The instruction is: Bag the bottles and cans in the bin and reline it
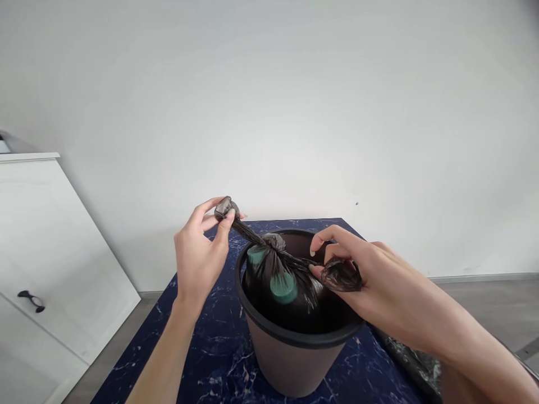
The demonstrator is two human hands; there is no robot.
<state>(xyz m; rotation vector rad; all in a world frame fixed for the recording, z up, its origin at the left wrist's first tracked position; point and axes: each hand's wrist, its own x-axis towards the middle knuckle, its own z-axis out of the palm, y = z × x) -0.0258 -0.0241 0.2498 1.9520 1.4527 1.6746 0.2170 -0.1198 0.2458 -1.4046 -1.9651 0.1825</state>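
Note:
A thin black trash bag (301, 300) sits inside a brown-grey trash can (295, 359) with a black rim. Its neck is gathered into a knot, and two twisted ends stretch out to either side. Between thumb and fingers, my left hand (202, 241) pinches the left end, raised above the rim. The right end is gripped by my right hand (357, 264), low over the can's right side, with the index finger lifted off and bunched plastic in the palm. Green round shapes show through the film; what they belong to is hidden.
The can stands on a table with a dark blue marble-pattern top (210, 359). More black plastic (415, 359) lies at the table's right side, partly under my right forearm. A white cabinet (54, 235) with a black handle is at left. Behind the table rises a pale wall (269, 112).

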